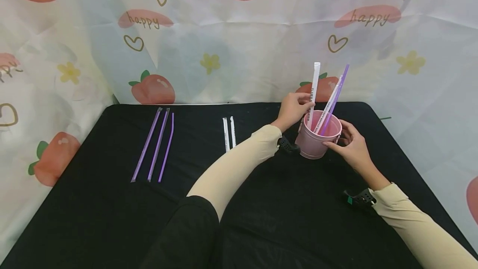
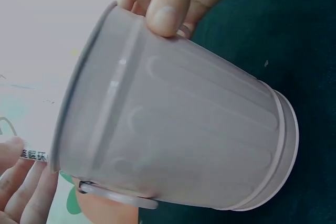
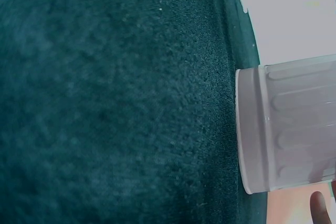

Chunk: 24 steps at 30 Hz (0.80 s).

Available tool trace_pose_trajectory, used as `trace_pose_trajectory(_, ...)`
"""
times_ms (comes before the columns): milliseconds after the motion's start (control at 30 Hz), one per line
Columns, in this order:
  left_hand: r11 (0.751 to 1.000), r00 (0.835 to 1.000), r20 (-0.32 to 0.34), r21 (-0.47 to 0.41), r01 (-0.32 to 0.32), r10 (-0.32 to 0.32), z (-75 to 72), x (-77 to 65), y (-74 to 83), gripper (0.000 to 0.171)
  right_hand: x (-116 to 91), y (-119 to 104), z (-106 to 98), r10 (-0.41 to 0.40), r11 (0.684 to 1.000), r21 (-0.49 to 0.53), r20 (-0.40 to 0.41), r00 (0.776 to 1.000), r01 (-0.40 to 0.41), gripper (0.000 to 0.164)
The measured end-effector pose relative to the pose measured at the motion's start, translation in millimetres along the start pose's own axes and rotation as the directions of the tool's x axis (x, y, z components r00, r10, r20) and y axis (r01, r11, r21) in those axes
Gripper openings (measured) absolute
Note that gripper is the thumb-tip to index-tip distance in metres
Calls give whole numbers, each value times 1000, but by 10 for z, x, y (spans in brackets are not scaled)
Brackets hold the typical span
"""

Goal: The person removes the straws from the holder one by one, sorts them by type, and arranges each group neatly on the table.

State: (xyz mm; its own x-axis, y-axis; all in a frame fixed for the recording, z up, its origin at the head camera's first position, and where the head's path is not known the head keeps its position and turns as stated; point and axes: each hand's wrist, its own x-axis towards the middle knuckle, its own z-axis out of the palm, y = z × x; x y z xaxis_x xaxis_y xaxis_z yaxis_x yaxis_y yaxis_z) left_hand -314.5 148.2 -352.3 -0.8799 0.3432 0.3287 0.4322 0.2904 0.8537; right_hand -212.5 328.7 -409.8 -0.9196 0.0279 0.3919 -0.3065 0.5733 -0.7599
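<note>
A small pink bucket (image 1: 313, 148) stands upright on the black cloth. My left hand (image 1: 292, 110) pinches a white paper-wrapped straw (image 1: 315, 79), whose lower end is inside the bucket's rim. In the left wrist view, printed characters show on that straw (image 2: 34, 155) between fingers and rim. Another white wrapped straw (image 1: 330, 103) and a purple straw (image 1: 341, 88) lean to the right inside the bucket. Thumb and fingers of my right hand (image 1: 354, 146) grip the bucket's right side near the rim. The bucket's wall (image 3: 304, 124) also fills the right of the right wrist view.
Three purple straws (image 1: 157, 146) lie side by side at the left of the black table (image 1: 93, 219). Two white wrapped straws (image 1: 226, 134) lie mid-table, their near ends hidden behind my left sleeve (image 1: 239, 165). A printed fabric backdrop (image 1: 254, 61) hangs behind the table.
</note>
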Motion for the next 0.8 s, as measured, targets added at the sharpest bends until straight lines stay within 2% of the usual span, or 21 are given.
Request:
trace_pose_trajectory(133, 995, 1000, -13, -97, 17, -18, -26, 13, 27, 29, -11, -49, -4, -2, 1000, -2, -3, 1000, 2, 69)
trace_pose_trajectory(300, 985, 998, -42, -171, 29, -37, -64, 29, 42, 29, -47, -243, -20, -13, 1000, 22, 0, 1000, 13, 67)
trace_pose_trajectory(533, 961, 995, -97, -276, 10, -38, -149, 45, 51, 29, -75, -365, -24, -15, 1000, 23, 7, 1000, 15, 66)
trace_pose_trajectory(733, 915, 991, -136, -401, -40, -16, -268, 54, 94, 30, -28, -127, -7, 6, 1000, -3, 6, 1000, -6, 69)
trace_pose_trajectory(800, 907, 987, -160, -418, -55, -13, -313, 59, 111, 30, -6, -20, -1, 12, 1000, -8, 7, 1000, -12, 70)
